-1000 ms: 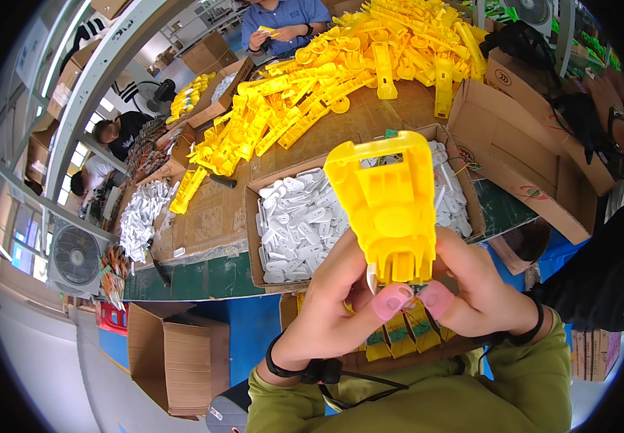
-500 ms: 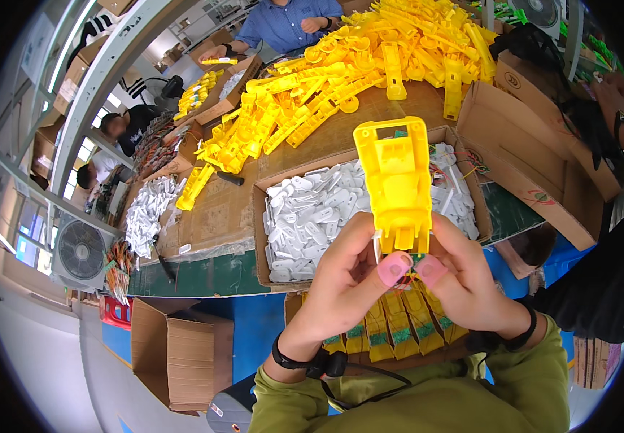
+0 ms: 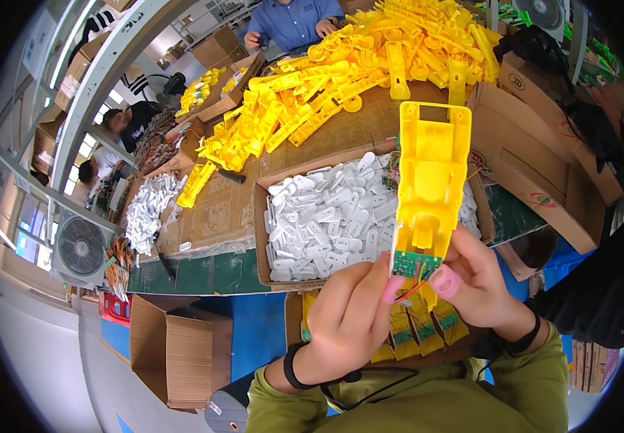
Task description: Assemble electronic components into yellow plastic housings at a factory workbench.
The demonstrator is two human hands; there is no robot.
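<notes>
Yellow plastic housing (image 3: 431,184) stands upright above the near edge of the table (image 3: 218,209); we pinch its bottom end, with a small green circuit board (image 3: 414,264) and loose wires, between left hand (image 3: 351,314) and right hand (image 3: 481,285), both closed on it. Behind it sits a cardboard box (image 3: 272,278) of white parts (image 3: 326,220). A yellow parts heap (image 3: 341,79) covers the far side, more boxes (image 3: 535,166) at the right edge.

table (image 3: 203,270): green top under cardboard sheets | heap of yellow plastic parts (image 3: 341,79) at far side | open box of white parts (image 3: 326,216) near edge | loose white pieces (image 3: 146,209) left
</notes>
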